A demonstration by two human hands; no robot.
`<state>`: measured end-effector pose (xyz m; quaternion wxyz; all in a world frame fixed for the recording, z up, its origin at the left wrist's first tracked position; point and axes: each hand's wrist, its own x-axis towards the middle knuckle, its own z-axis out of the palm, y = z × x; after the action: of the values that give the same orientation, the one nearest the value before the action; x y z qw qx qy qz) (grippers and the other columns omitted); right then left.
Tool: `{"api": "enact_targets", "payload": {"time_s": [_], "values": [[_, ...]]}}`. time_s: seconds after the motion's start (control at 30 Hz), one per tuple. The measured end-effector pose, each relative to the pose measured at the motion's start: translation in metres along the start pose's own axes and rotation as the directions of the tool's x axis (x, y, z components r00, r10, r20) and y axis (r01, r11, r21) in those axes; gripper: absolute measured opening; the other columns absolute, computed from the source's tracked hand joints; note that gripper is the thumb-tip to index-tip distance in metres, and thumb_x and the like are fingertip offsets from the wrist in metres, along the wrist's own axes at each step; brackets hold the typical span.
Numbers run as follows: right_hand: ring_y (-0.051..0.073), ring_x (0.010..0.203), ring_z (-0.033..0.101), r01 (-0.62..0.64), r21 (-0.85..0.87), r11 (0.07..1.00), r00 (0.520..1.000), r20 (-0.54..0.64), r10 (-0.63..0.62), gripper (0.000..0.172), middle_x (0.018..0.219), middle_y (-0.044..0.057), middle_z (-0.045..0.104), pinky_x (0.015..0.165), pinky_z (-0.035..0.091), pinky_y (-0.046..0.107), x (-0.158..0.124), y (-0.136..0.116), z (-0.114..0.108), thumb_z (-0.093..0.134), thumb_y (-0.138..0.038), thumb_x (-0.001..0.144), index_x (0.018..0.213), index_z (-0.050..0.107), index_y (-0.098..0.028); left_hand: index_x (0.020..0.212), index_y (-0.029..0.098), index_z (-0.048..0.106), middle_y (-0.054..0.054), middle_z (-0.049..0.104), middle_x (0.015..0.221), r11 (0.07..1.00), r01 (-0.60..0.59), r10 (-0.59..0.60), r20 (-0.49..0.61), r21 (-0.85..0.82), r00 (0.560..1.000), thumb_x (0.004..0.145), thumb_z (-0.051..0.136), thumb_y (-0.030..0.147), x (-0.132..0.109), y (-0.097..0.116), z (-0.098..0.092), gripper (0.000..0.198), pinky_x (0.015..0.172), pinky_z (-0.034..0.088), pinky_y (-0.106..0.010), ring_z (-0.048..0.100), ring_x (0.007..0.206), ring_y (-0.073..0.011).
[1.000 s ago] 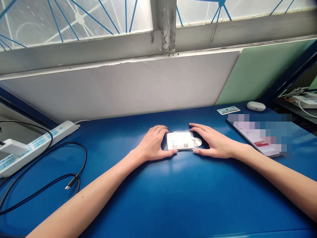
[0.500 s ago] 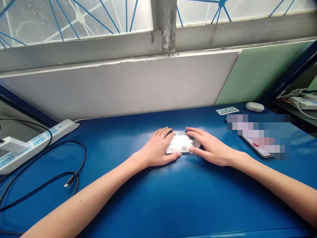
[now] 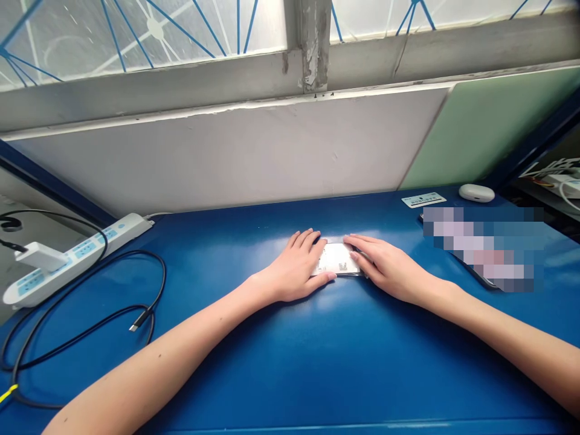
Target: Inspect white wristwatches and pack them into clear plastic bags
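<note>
A small flat white packet (image 3: 336,258) with a printed square code and a shiny, clear-looking edge lies on the blue table. My left hand (image 3: 299,266) covers its left end, with the thumb along the near edge and the fingers reaching past the far side, holding it between them. Over the right end rests my right hand (image 3: 385,263), its thumb and fingertips closed down on the packet. That end is hidden under the hand.
At left, a white power strip (image 3: 113,238) bears a white plug adapter (image 3: 43,258), beside a looped black cable (image 3: 142,317). Toward the back right are a card (image 3: 423,200), a white rounded case (image 3: 476,193) and a phone-like slab (image 3: 487,281), mostly blurred out. A wall (image 3: 254,157) rises behind the table.
My right hand has closed in over the packet's right end, covering the dark and clear bits seen there before. My left hand keeps its place on the packet. The whole view has shifted slightly.
</note>
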<state>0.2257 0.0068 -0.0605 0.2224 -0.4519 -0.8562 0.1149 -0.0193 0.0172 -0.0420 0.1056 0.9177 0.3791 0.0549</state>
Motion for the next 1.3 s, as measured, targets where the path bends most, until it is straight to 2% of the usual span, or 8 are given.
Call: {"api": "enact_targets", "payload": {"time_s": [0.13,0.33,0.57,0.8,0.9,1.07,1.2,1.3], "values": [[0.032,0.129,0.057,-0.007,-0.012,1.000,0.999,0.032,0.007,0.052,0.143,0.018,0.057,0.102,0.052,0.052,-0.003,0.004,0.001,0.036,-0.028,0.101,0.152,0.039,-0.015,0.146,0.009,0.036,-0.026,0.034,0.156,1.000,-0.008,0.008,-0.001,-0.001,1.000,0.101,0.037,0.053,0.000,0.002,-0.002,0.063,0.119,0.019,-0.057,0.023,0.150,-0.0373],[0.030,0.138,0.048,0.002,-0.019,1.000,0.998,0.071,0.000,0.055,0.145,0.008,0.057,0.109,0.045,0.054,-0.001,0.003,0.001,0.035,-0.017,0.098,0.152,0.040,-0.027,0.145,0.004,0.037,-0.027,0.036,0.154,1.000,-0.013,0.013,0.000,0.007,1.000,0.102,0.035,0.050,0.000,0.003,-0.002,0.063,0.121,0.017,-0.055,0.025,0.149,-0.0375],[0.029,0.138,0.048,-0.031,0.039,0.999,0.996,0.081,0.027,0.052,0.148,0.009,0.054,0.107,0.048,0.051,0.000,0.005,0.002,0.036,-0.018,0.099,0.150,0.045,-0.025,0.142,0.005,0.039,-0.028,0.036,0.154,1.000,0.001,-0.001,0.000,0.027,1.000,0.102,0.036,0.050,0.001,0.004,-0.001,0.061,0.119,0.020,-0.057,0.027,0.148,-0.0387],[0.027,0.139,0.047,-0.018,0.157,0.987,0.997,0.071,0.007,0.047,0.145,0.006,0.058,0.109,0.047,0.048,0.001,0.013,-0.005,0.039,-0.019,0.099,0.142,0.056,-0.025,0.142,0.008,0.039,-0.026,0.035,0.155,1.000,-0.010,0.010,-0.011,0.015,1.000,0.101,0.038,0.051,0.000,0.003,0.000,0.059,0.120,0.020,-0.057,0.027,0.148,-0.0377],[0.028,0.134,0.053,0.032,0.179,0.983,0.999,0.029,-0.037,0.045,0.137,0.005,0.065,0.107,0.050,0.048,0.002,0.017,-0.005,0.040,-0.017,0.096,0.132,0.065,-0.027,0.140,0.012,0.043,-0.024,0.039,0.154,0.999,-0.009,0.007,-0.057,-0.037,0.998,0.100,0.041,0.052,0.000,0.001,0.000,0.057,0.119,0.022,-0.058,0.030,0.147,-0.0358],[0.030,0.123,0.061,0.110,0.057,0.992,0.988,-0.114,-0.103,0.032,0.126,0.009,0.070,0.103,0.052,0.053,0.003,0.021,-0.004,0.049,-0.022,0.094,0.118,0.070,-0.025,0.133,0.016,0.048,-0.019,0.049,0.148,0.992,0.031,-0.045,-0.118,-0.120,0.992,0.095,0.049,0.049,0.001,-0.001,0.000,0.050,0.118,0.027,-0.055,0.041,0.142,-0.0319],[0.033,0.123,0.058,0.121,-0.035,0.992,0.990,-0.075,-0.123,0.030,0.130,0.014,0.065,0.101,0.052,0.053,0.004,0.026,-0.010,0.052,-0.028,0.094,0.115,0.072,-0.021,0.128,0.012,0.050,-0.022,0.052,0.143,0.991,0.062,-0.079,-0.142,-0.116,0.987,0.086,0.059,0.042,0.003,0.000,0.001,0.052,0.119,0.029,-0.054,0.044,0.139,-0.0336],[0.032,0.110,0.063,0.132,-0.039,0.990,0.987,-0.081,-0.135,0.025,0.112,0.012,0.071,0.091,0.057,0.051,0.005,0.028,-0.013,0.056,-0.033,0.093,0.102,0.077,-0.025,0.126,0.012,0.050,-0.022,0.053,0.141,0.993,0.057,-0.072,-0.142,-0.107,0.987,0.081,0.062,0.039,0.003,0.001,0.003,0.054,0.118,0.029,-0.055,0.043,0.139,-0.0353]]}}
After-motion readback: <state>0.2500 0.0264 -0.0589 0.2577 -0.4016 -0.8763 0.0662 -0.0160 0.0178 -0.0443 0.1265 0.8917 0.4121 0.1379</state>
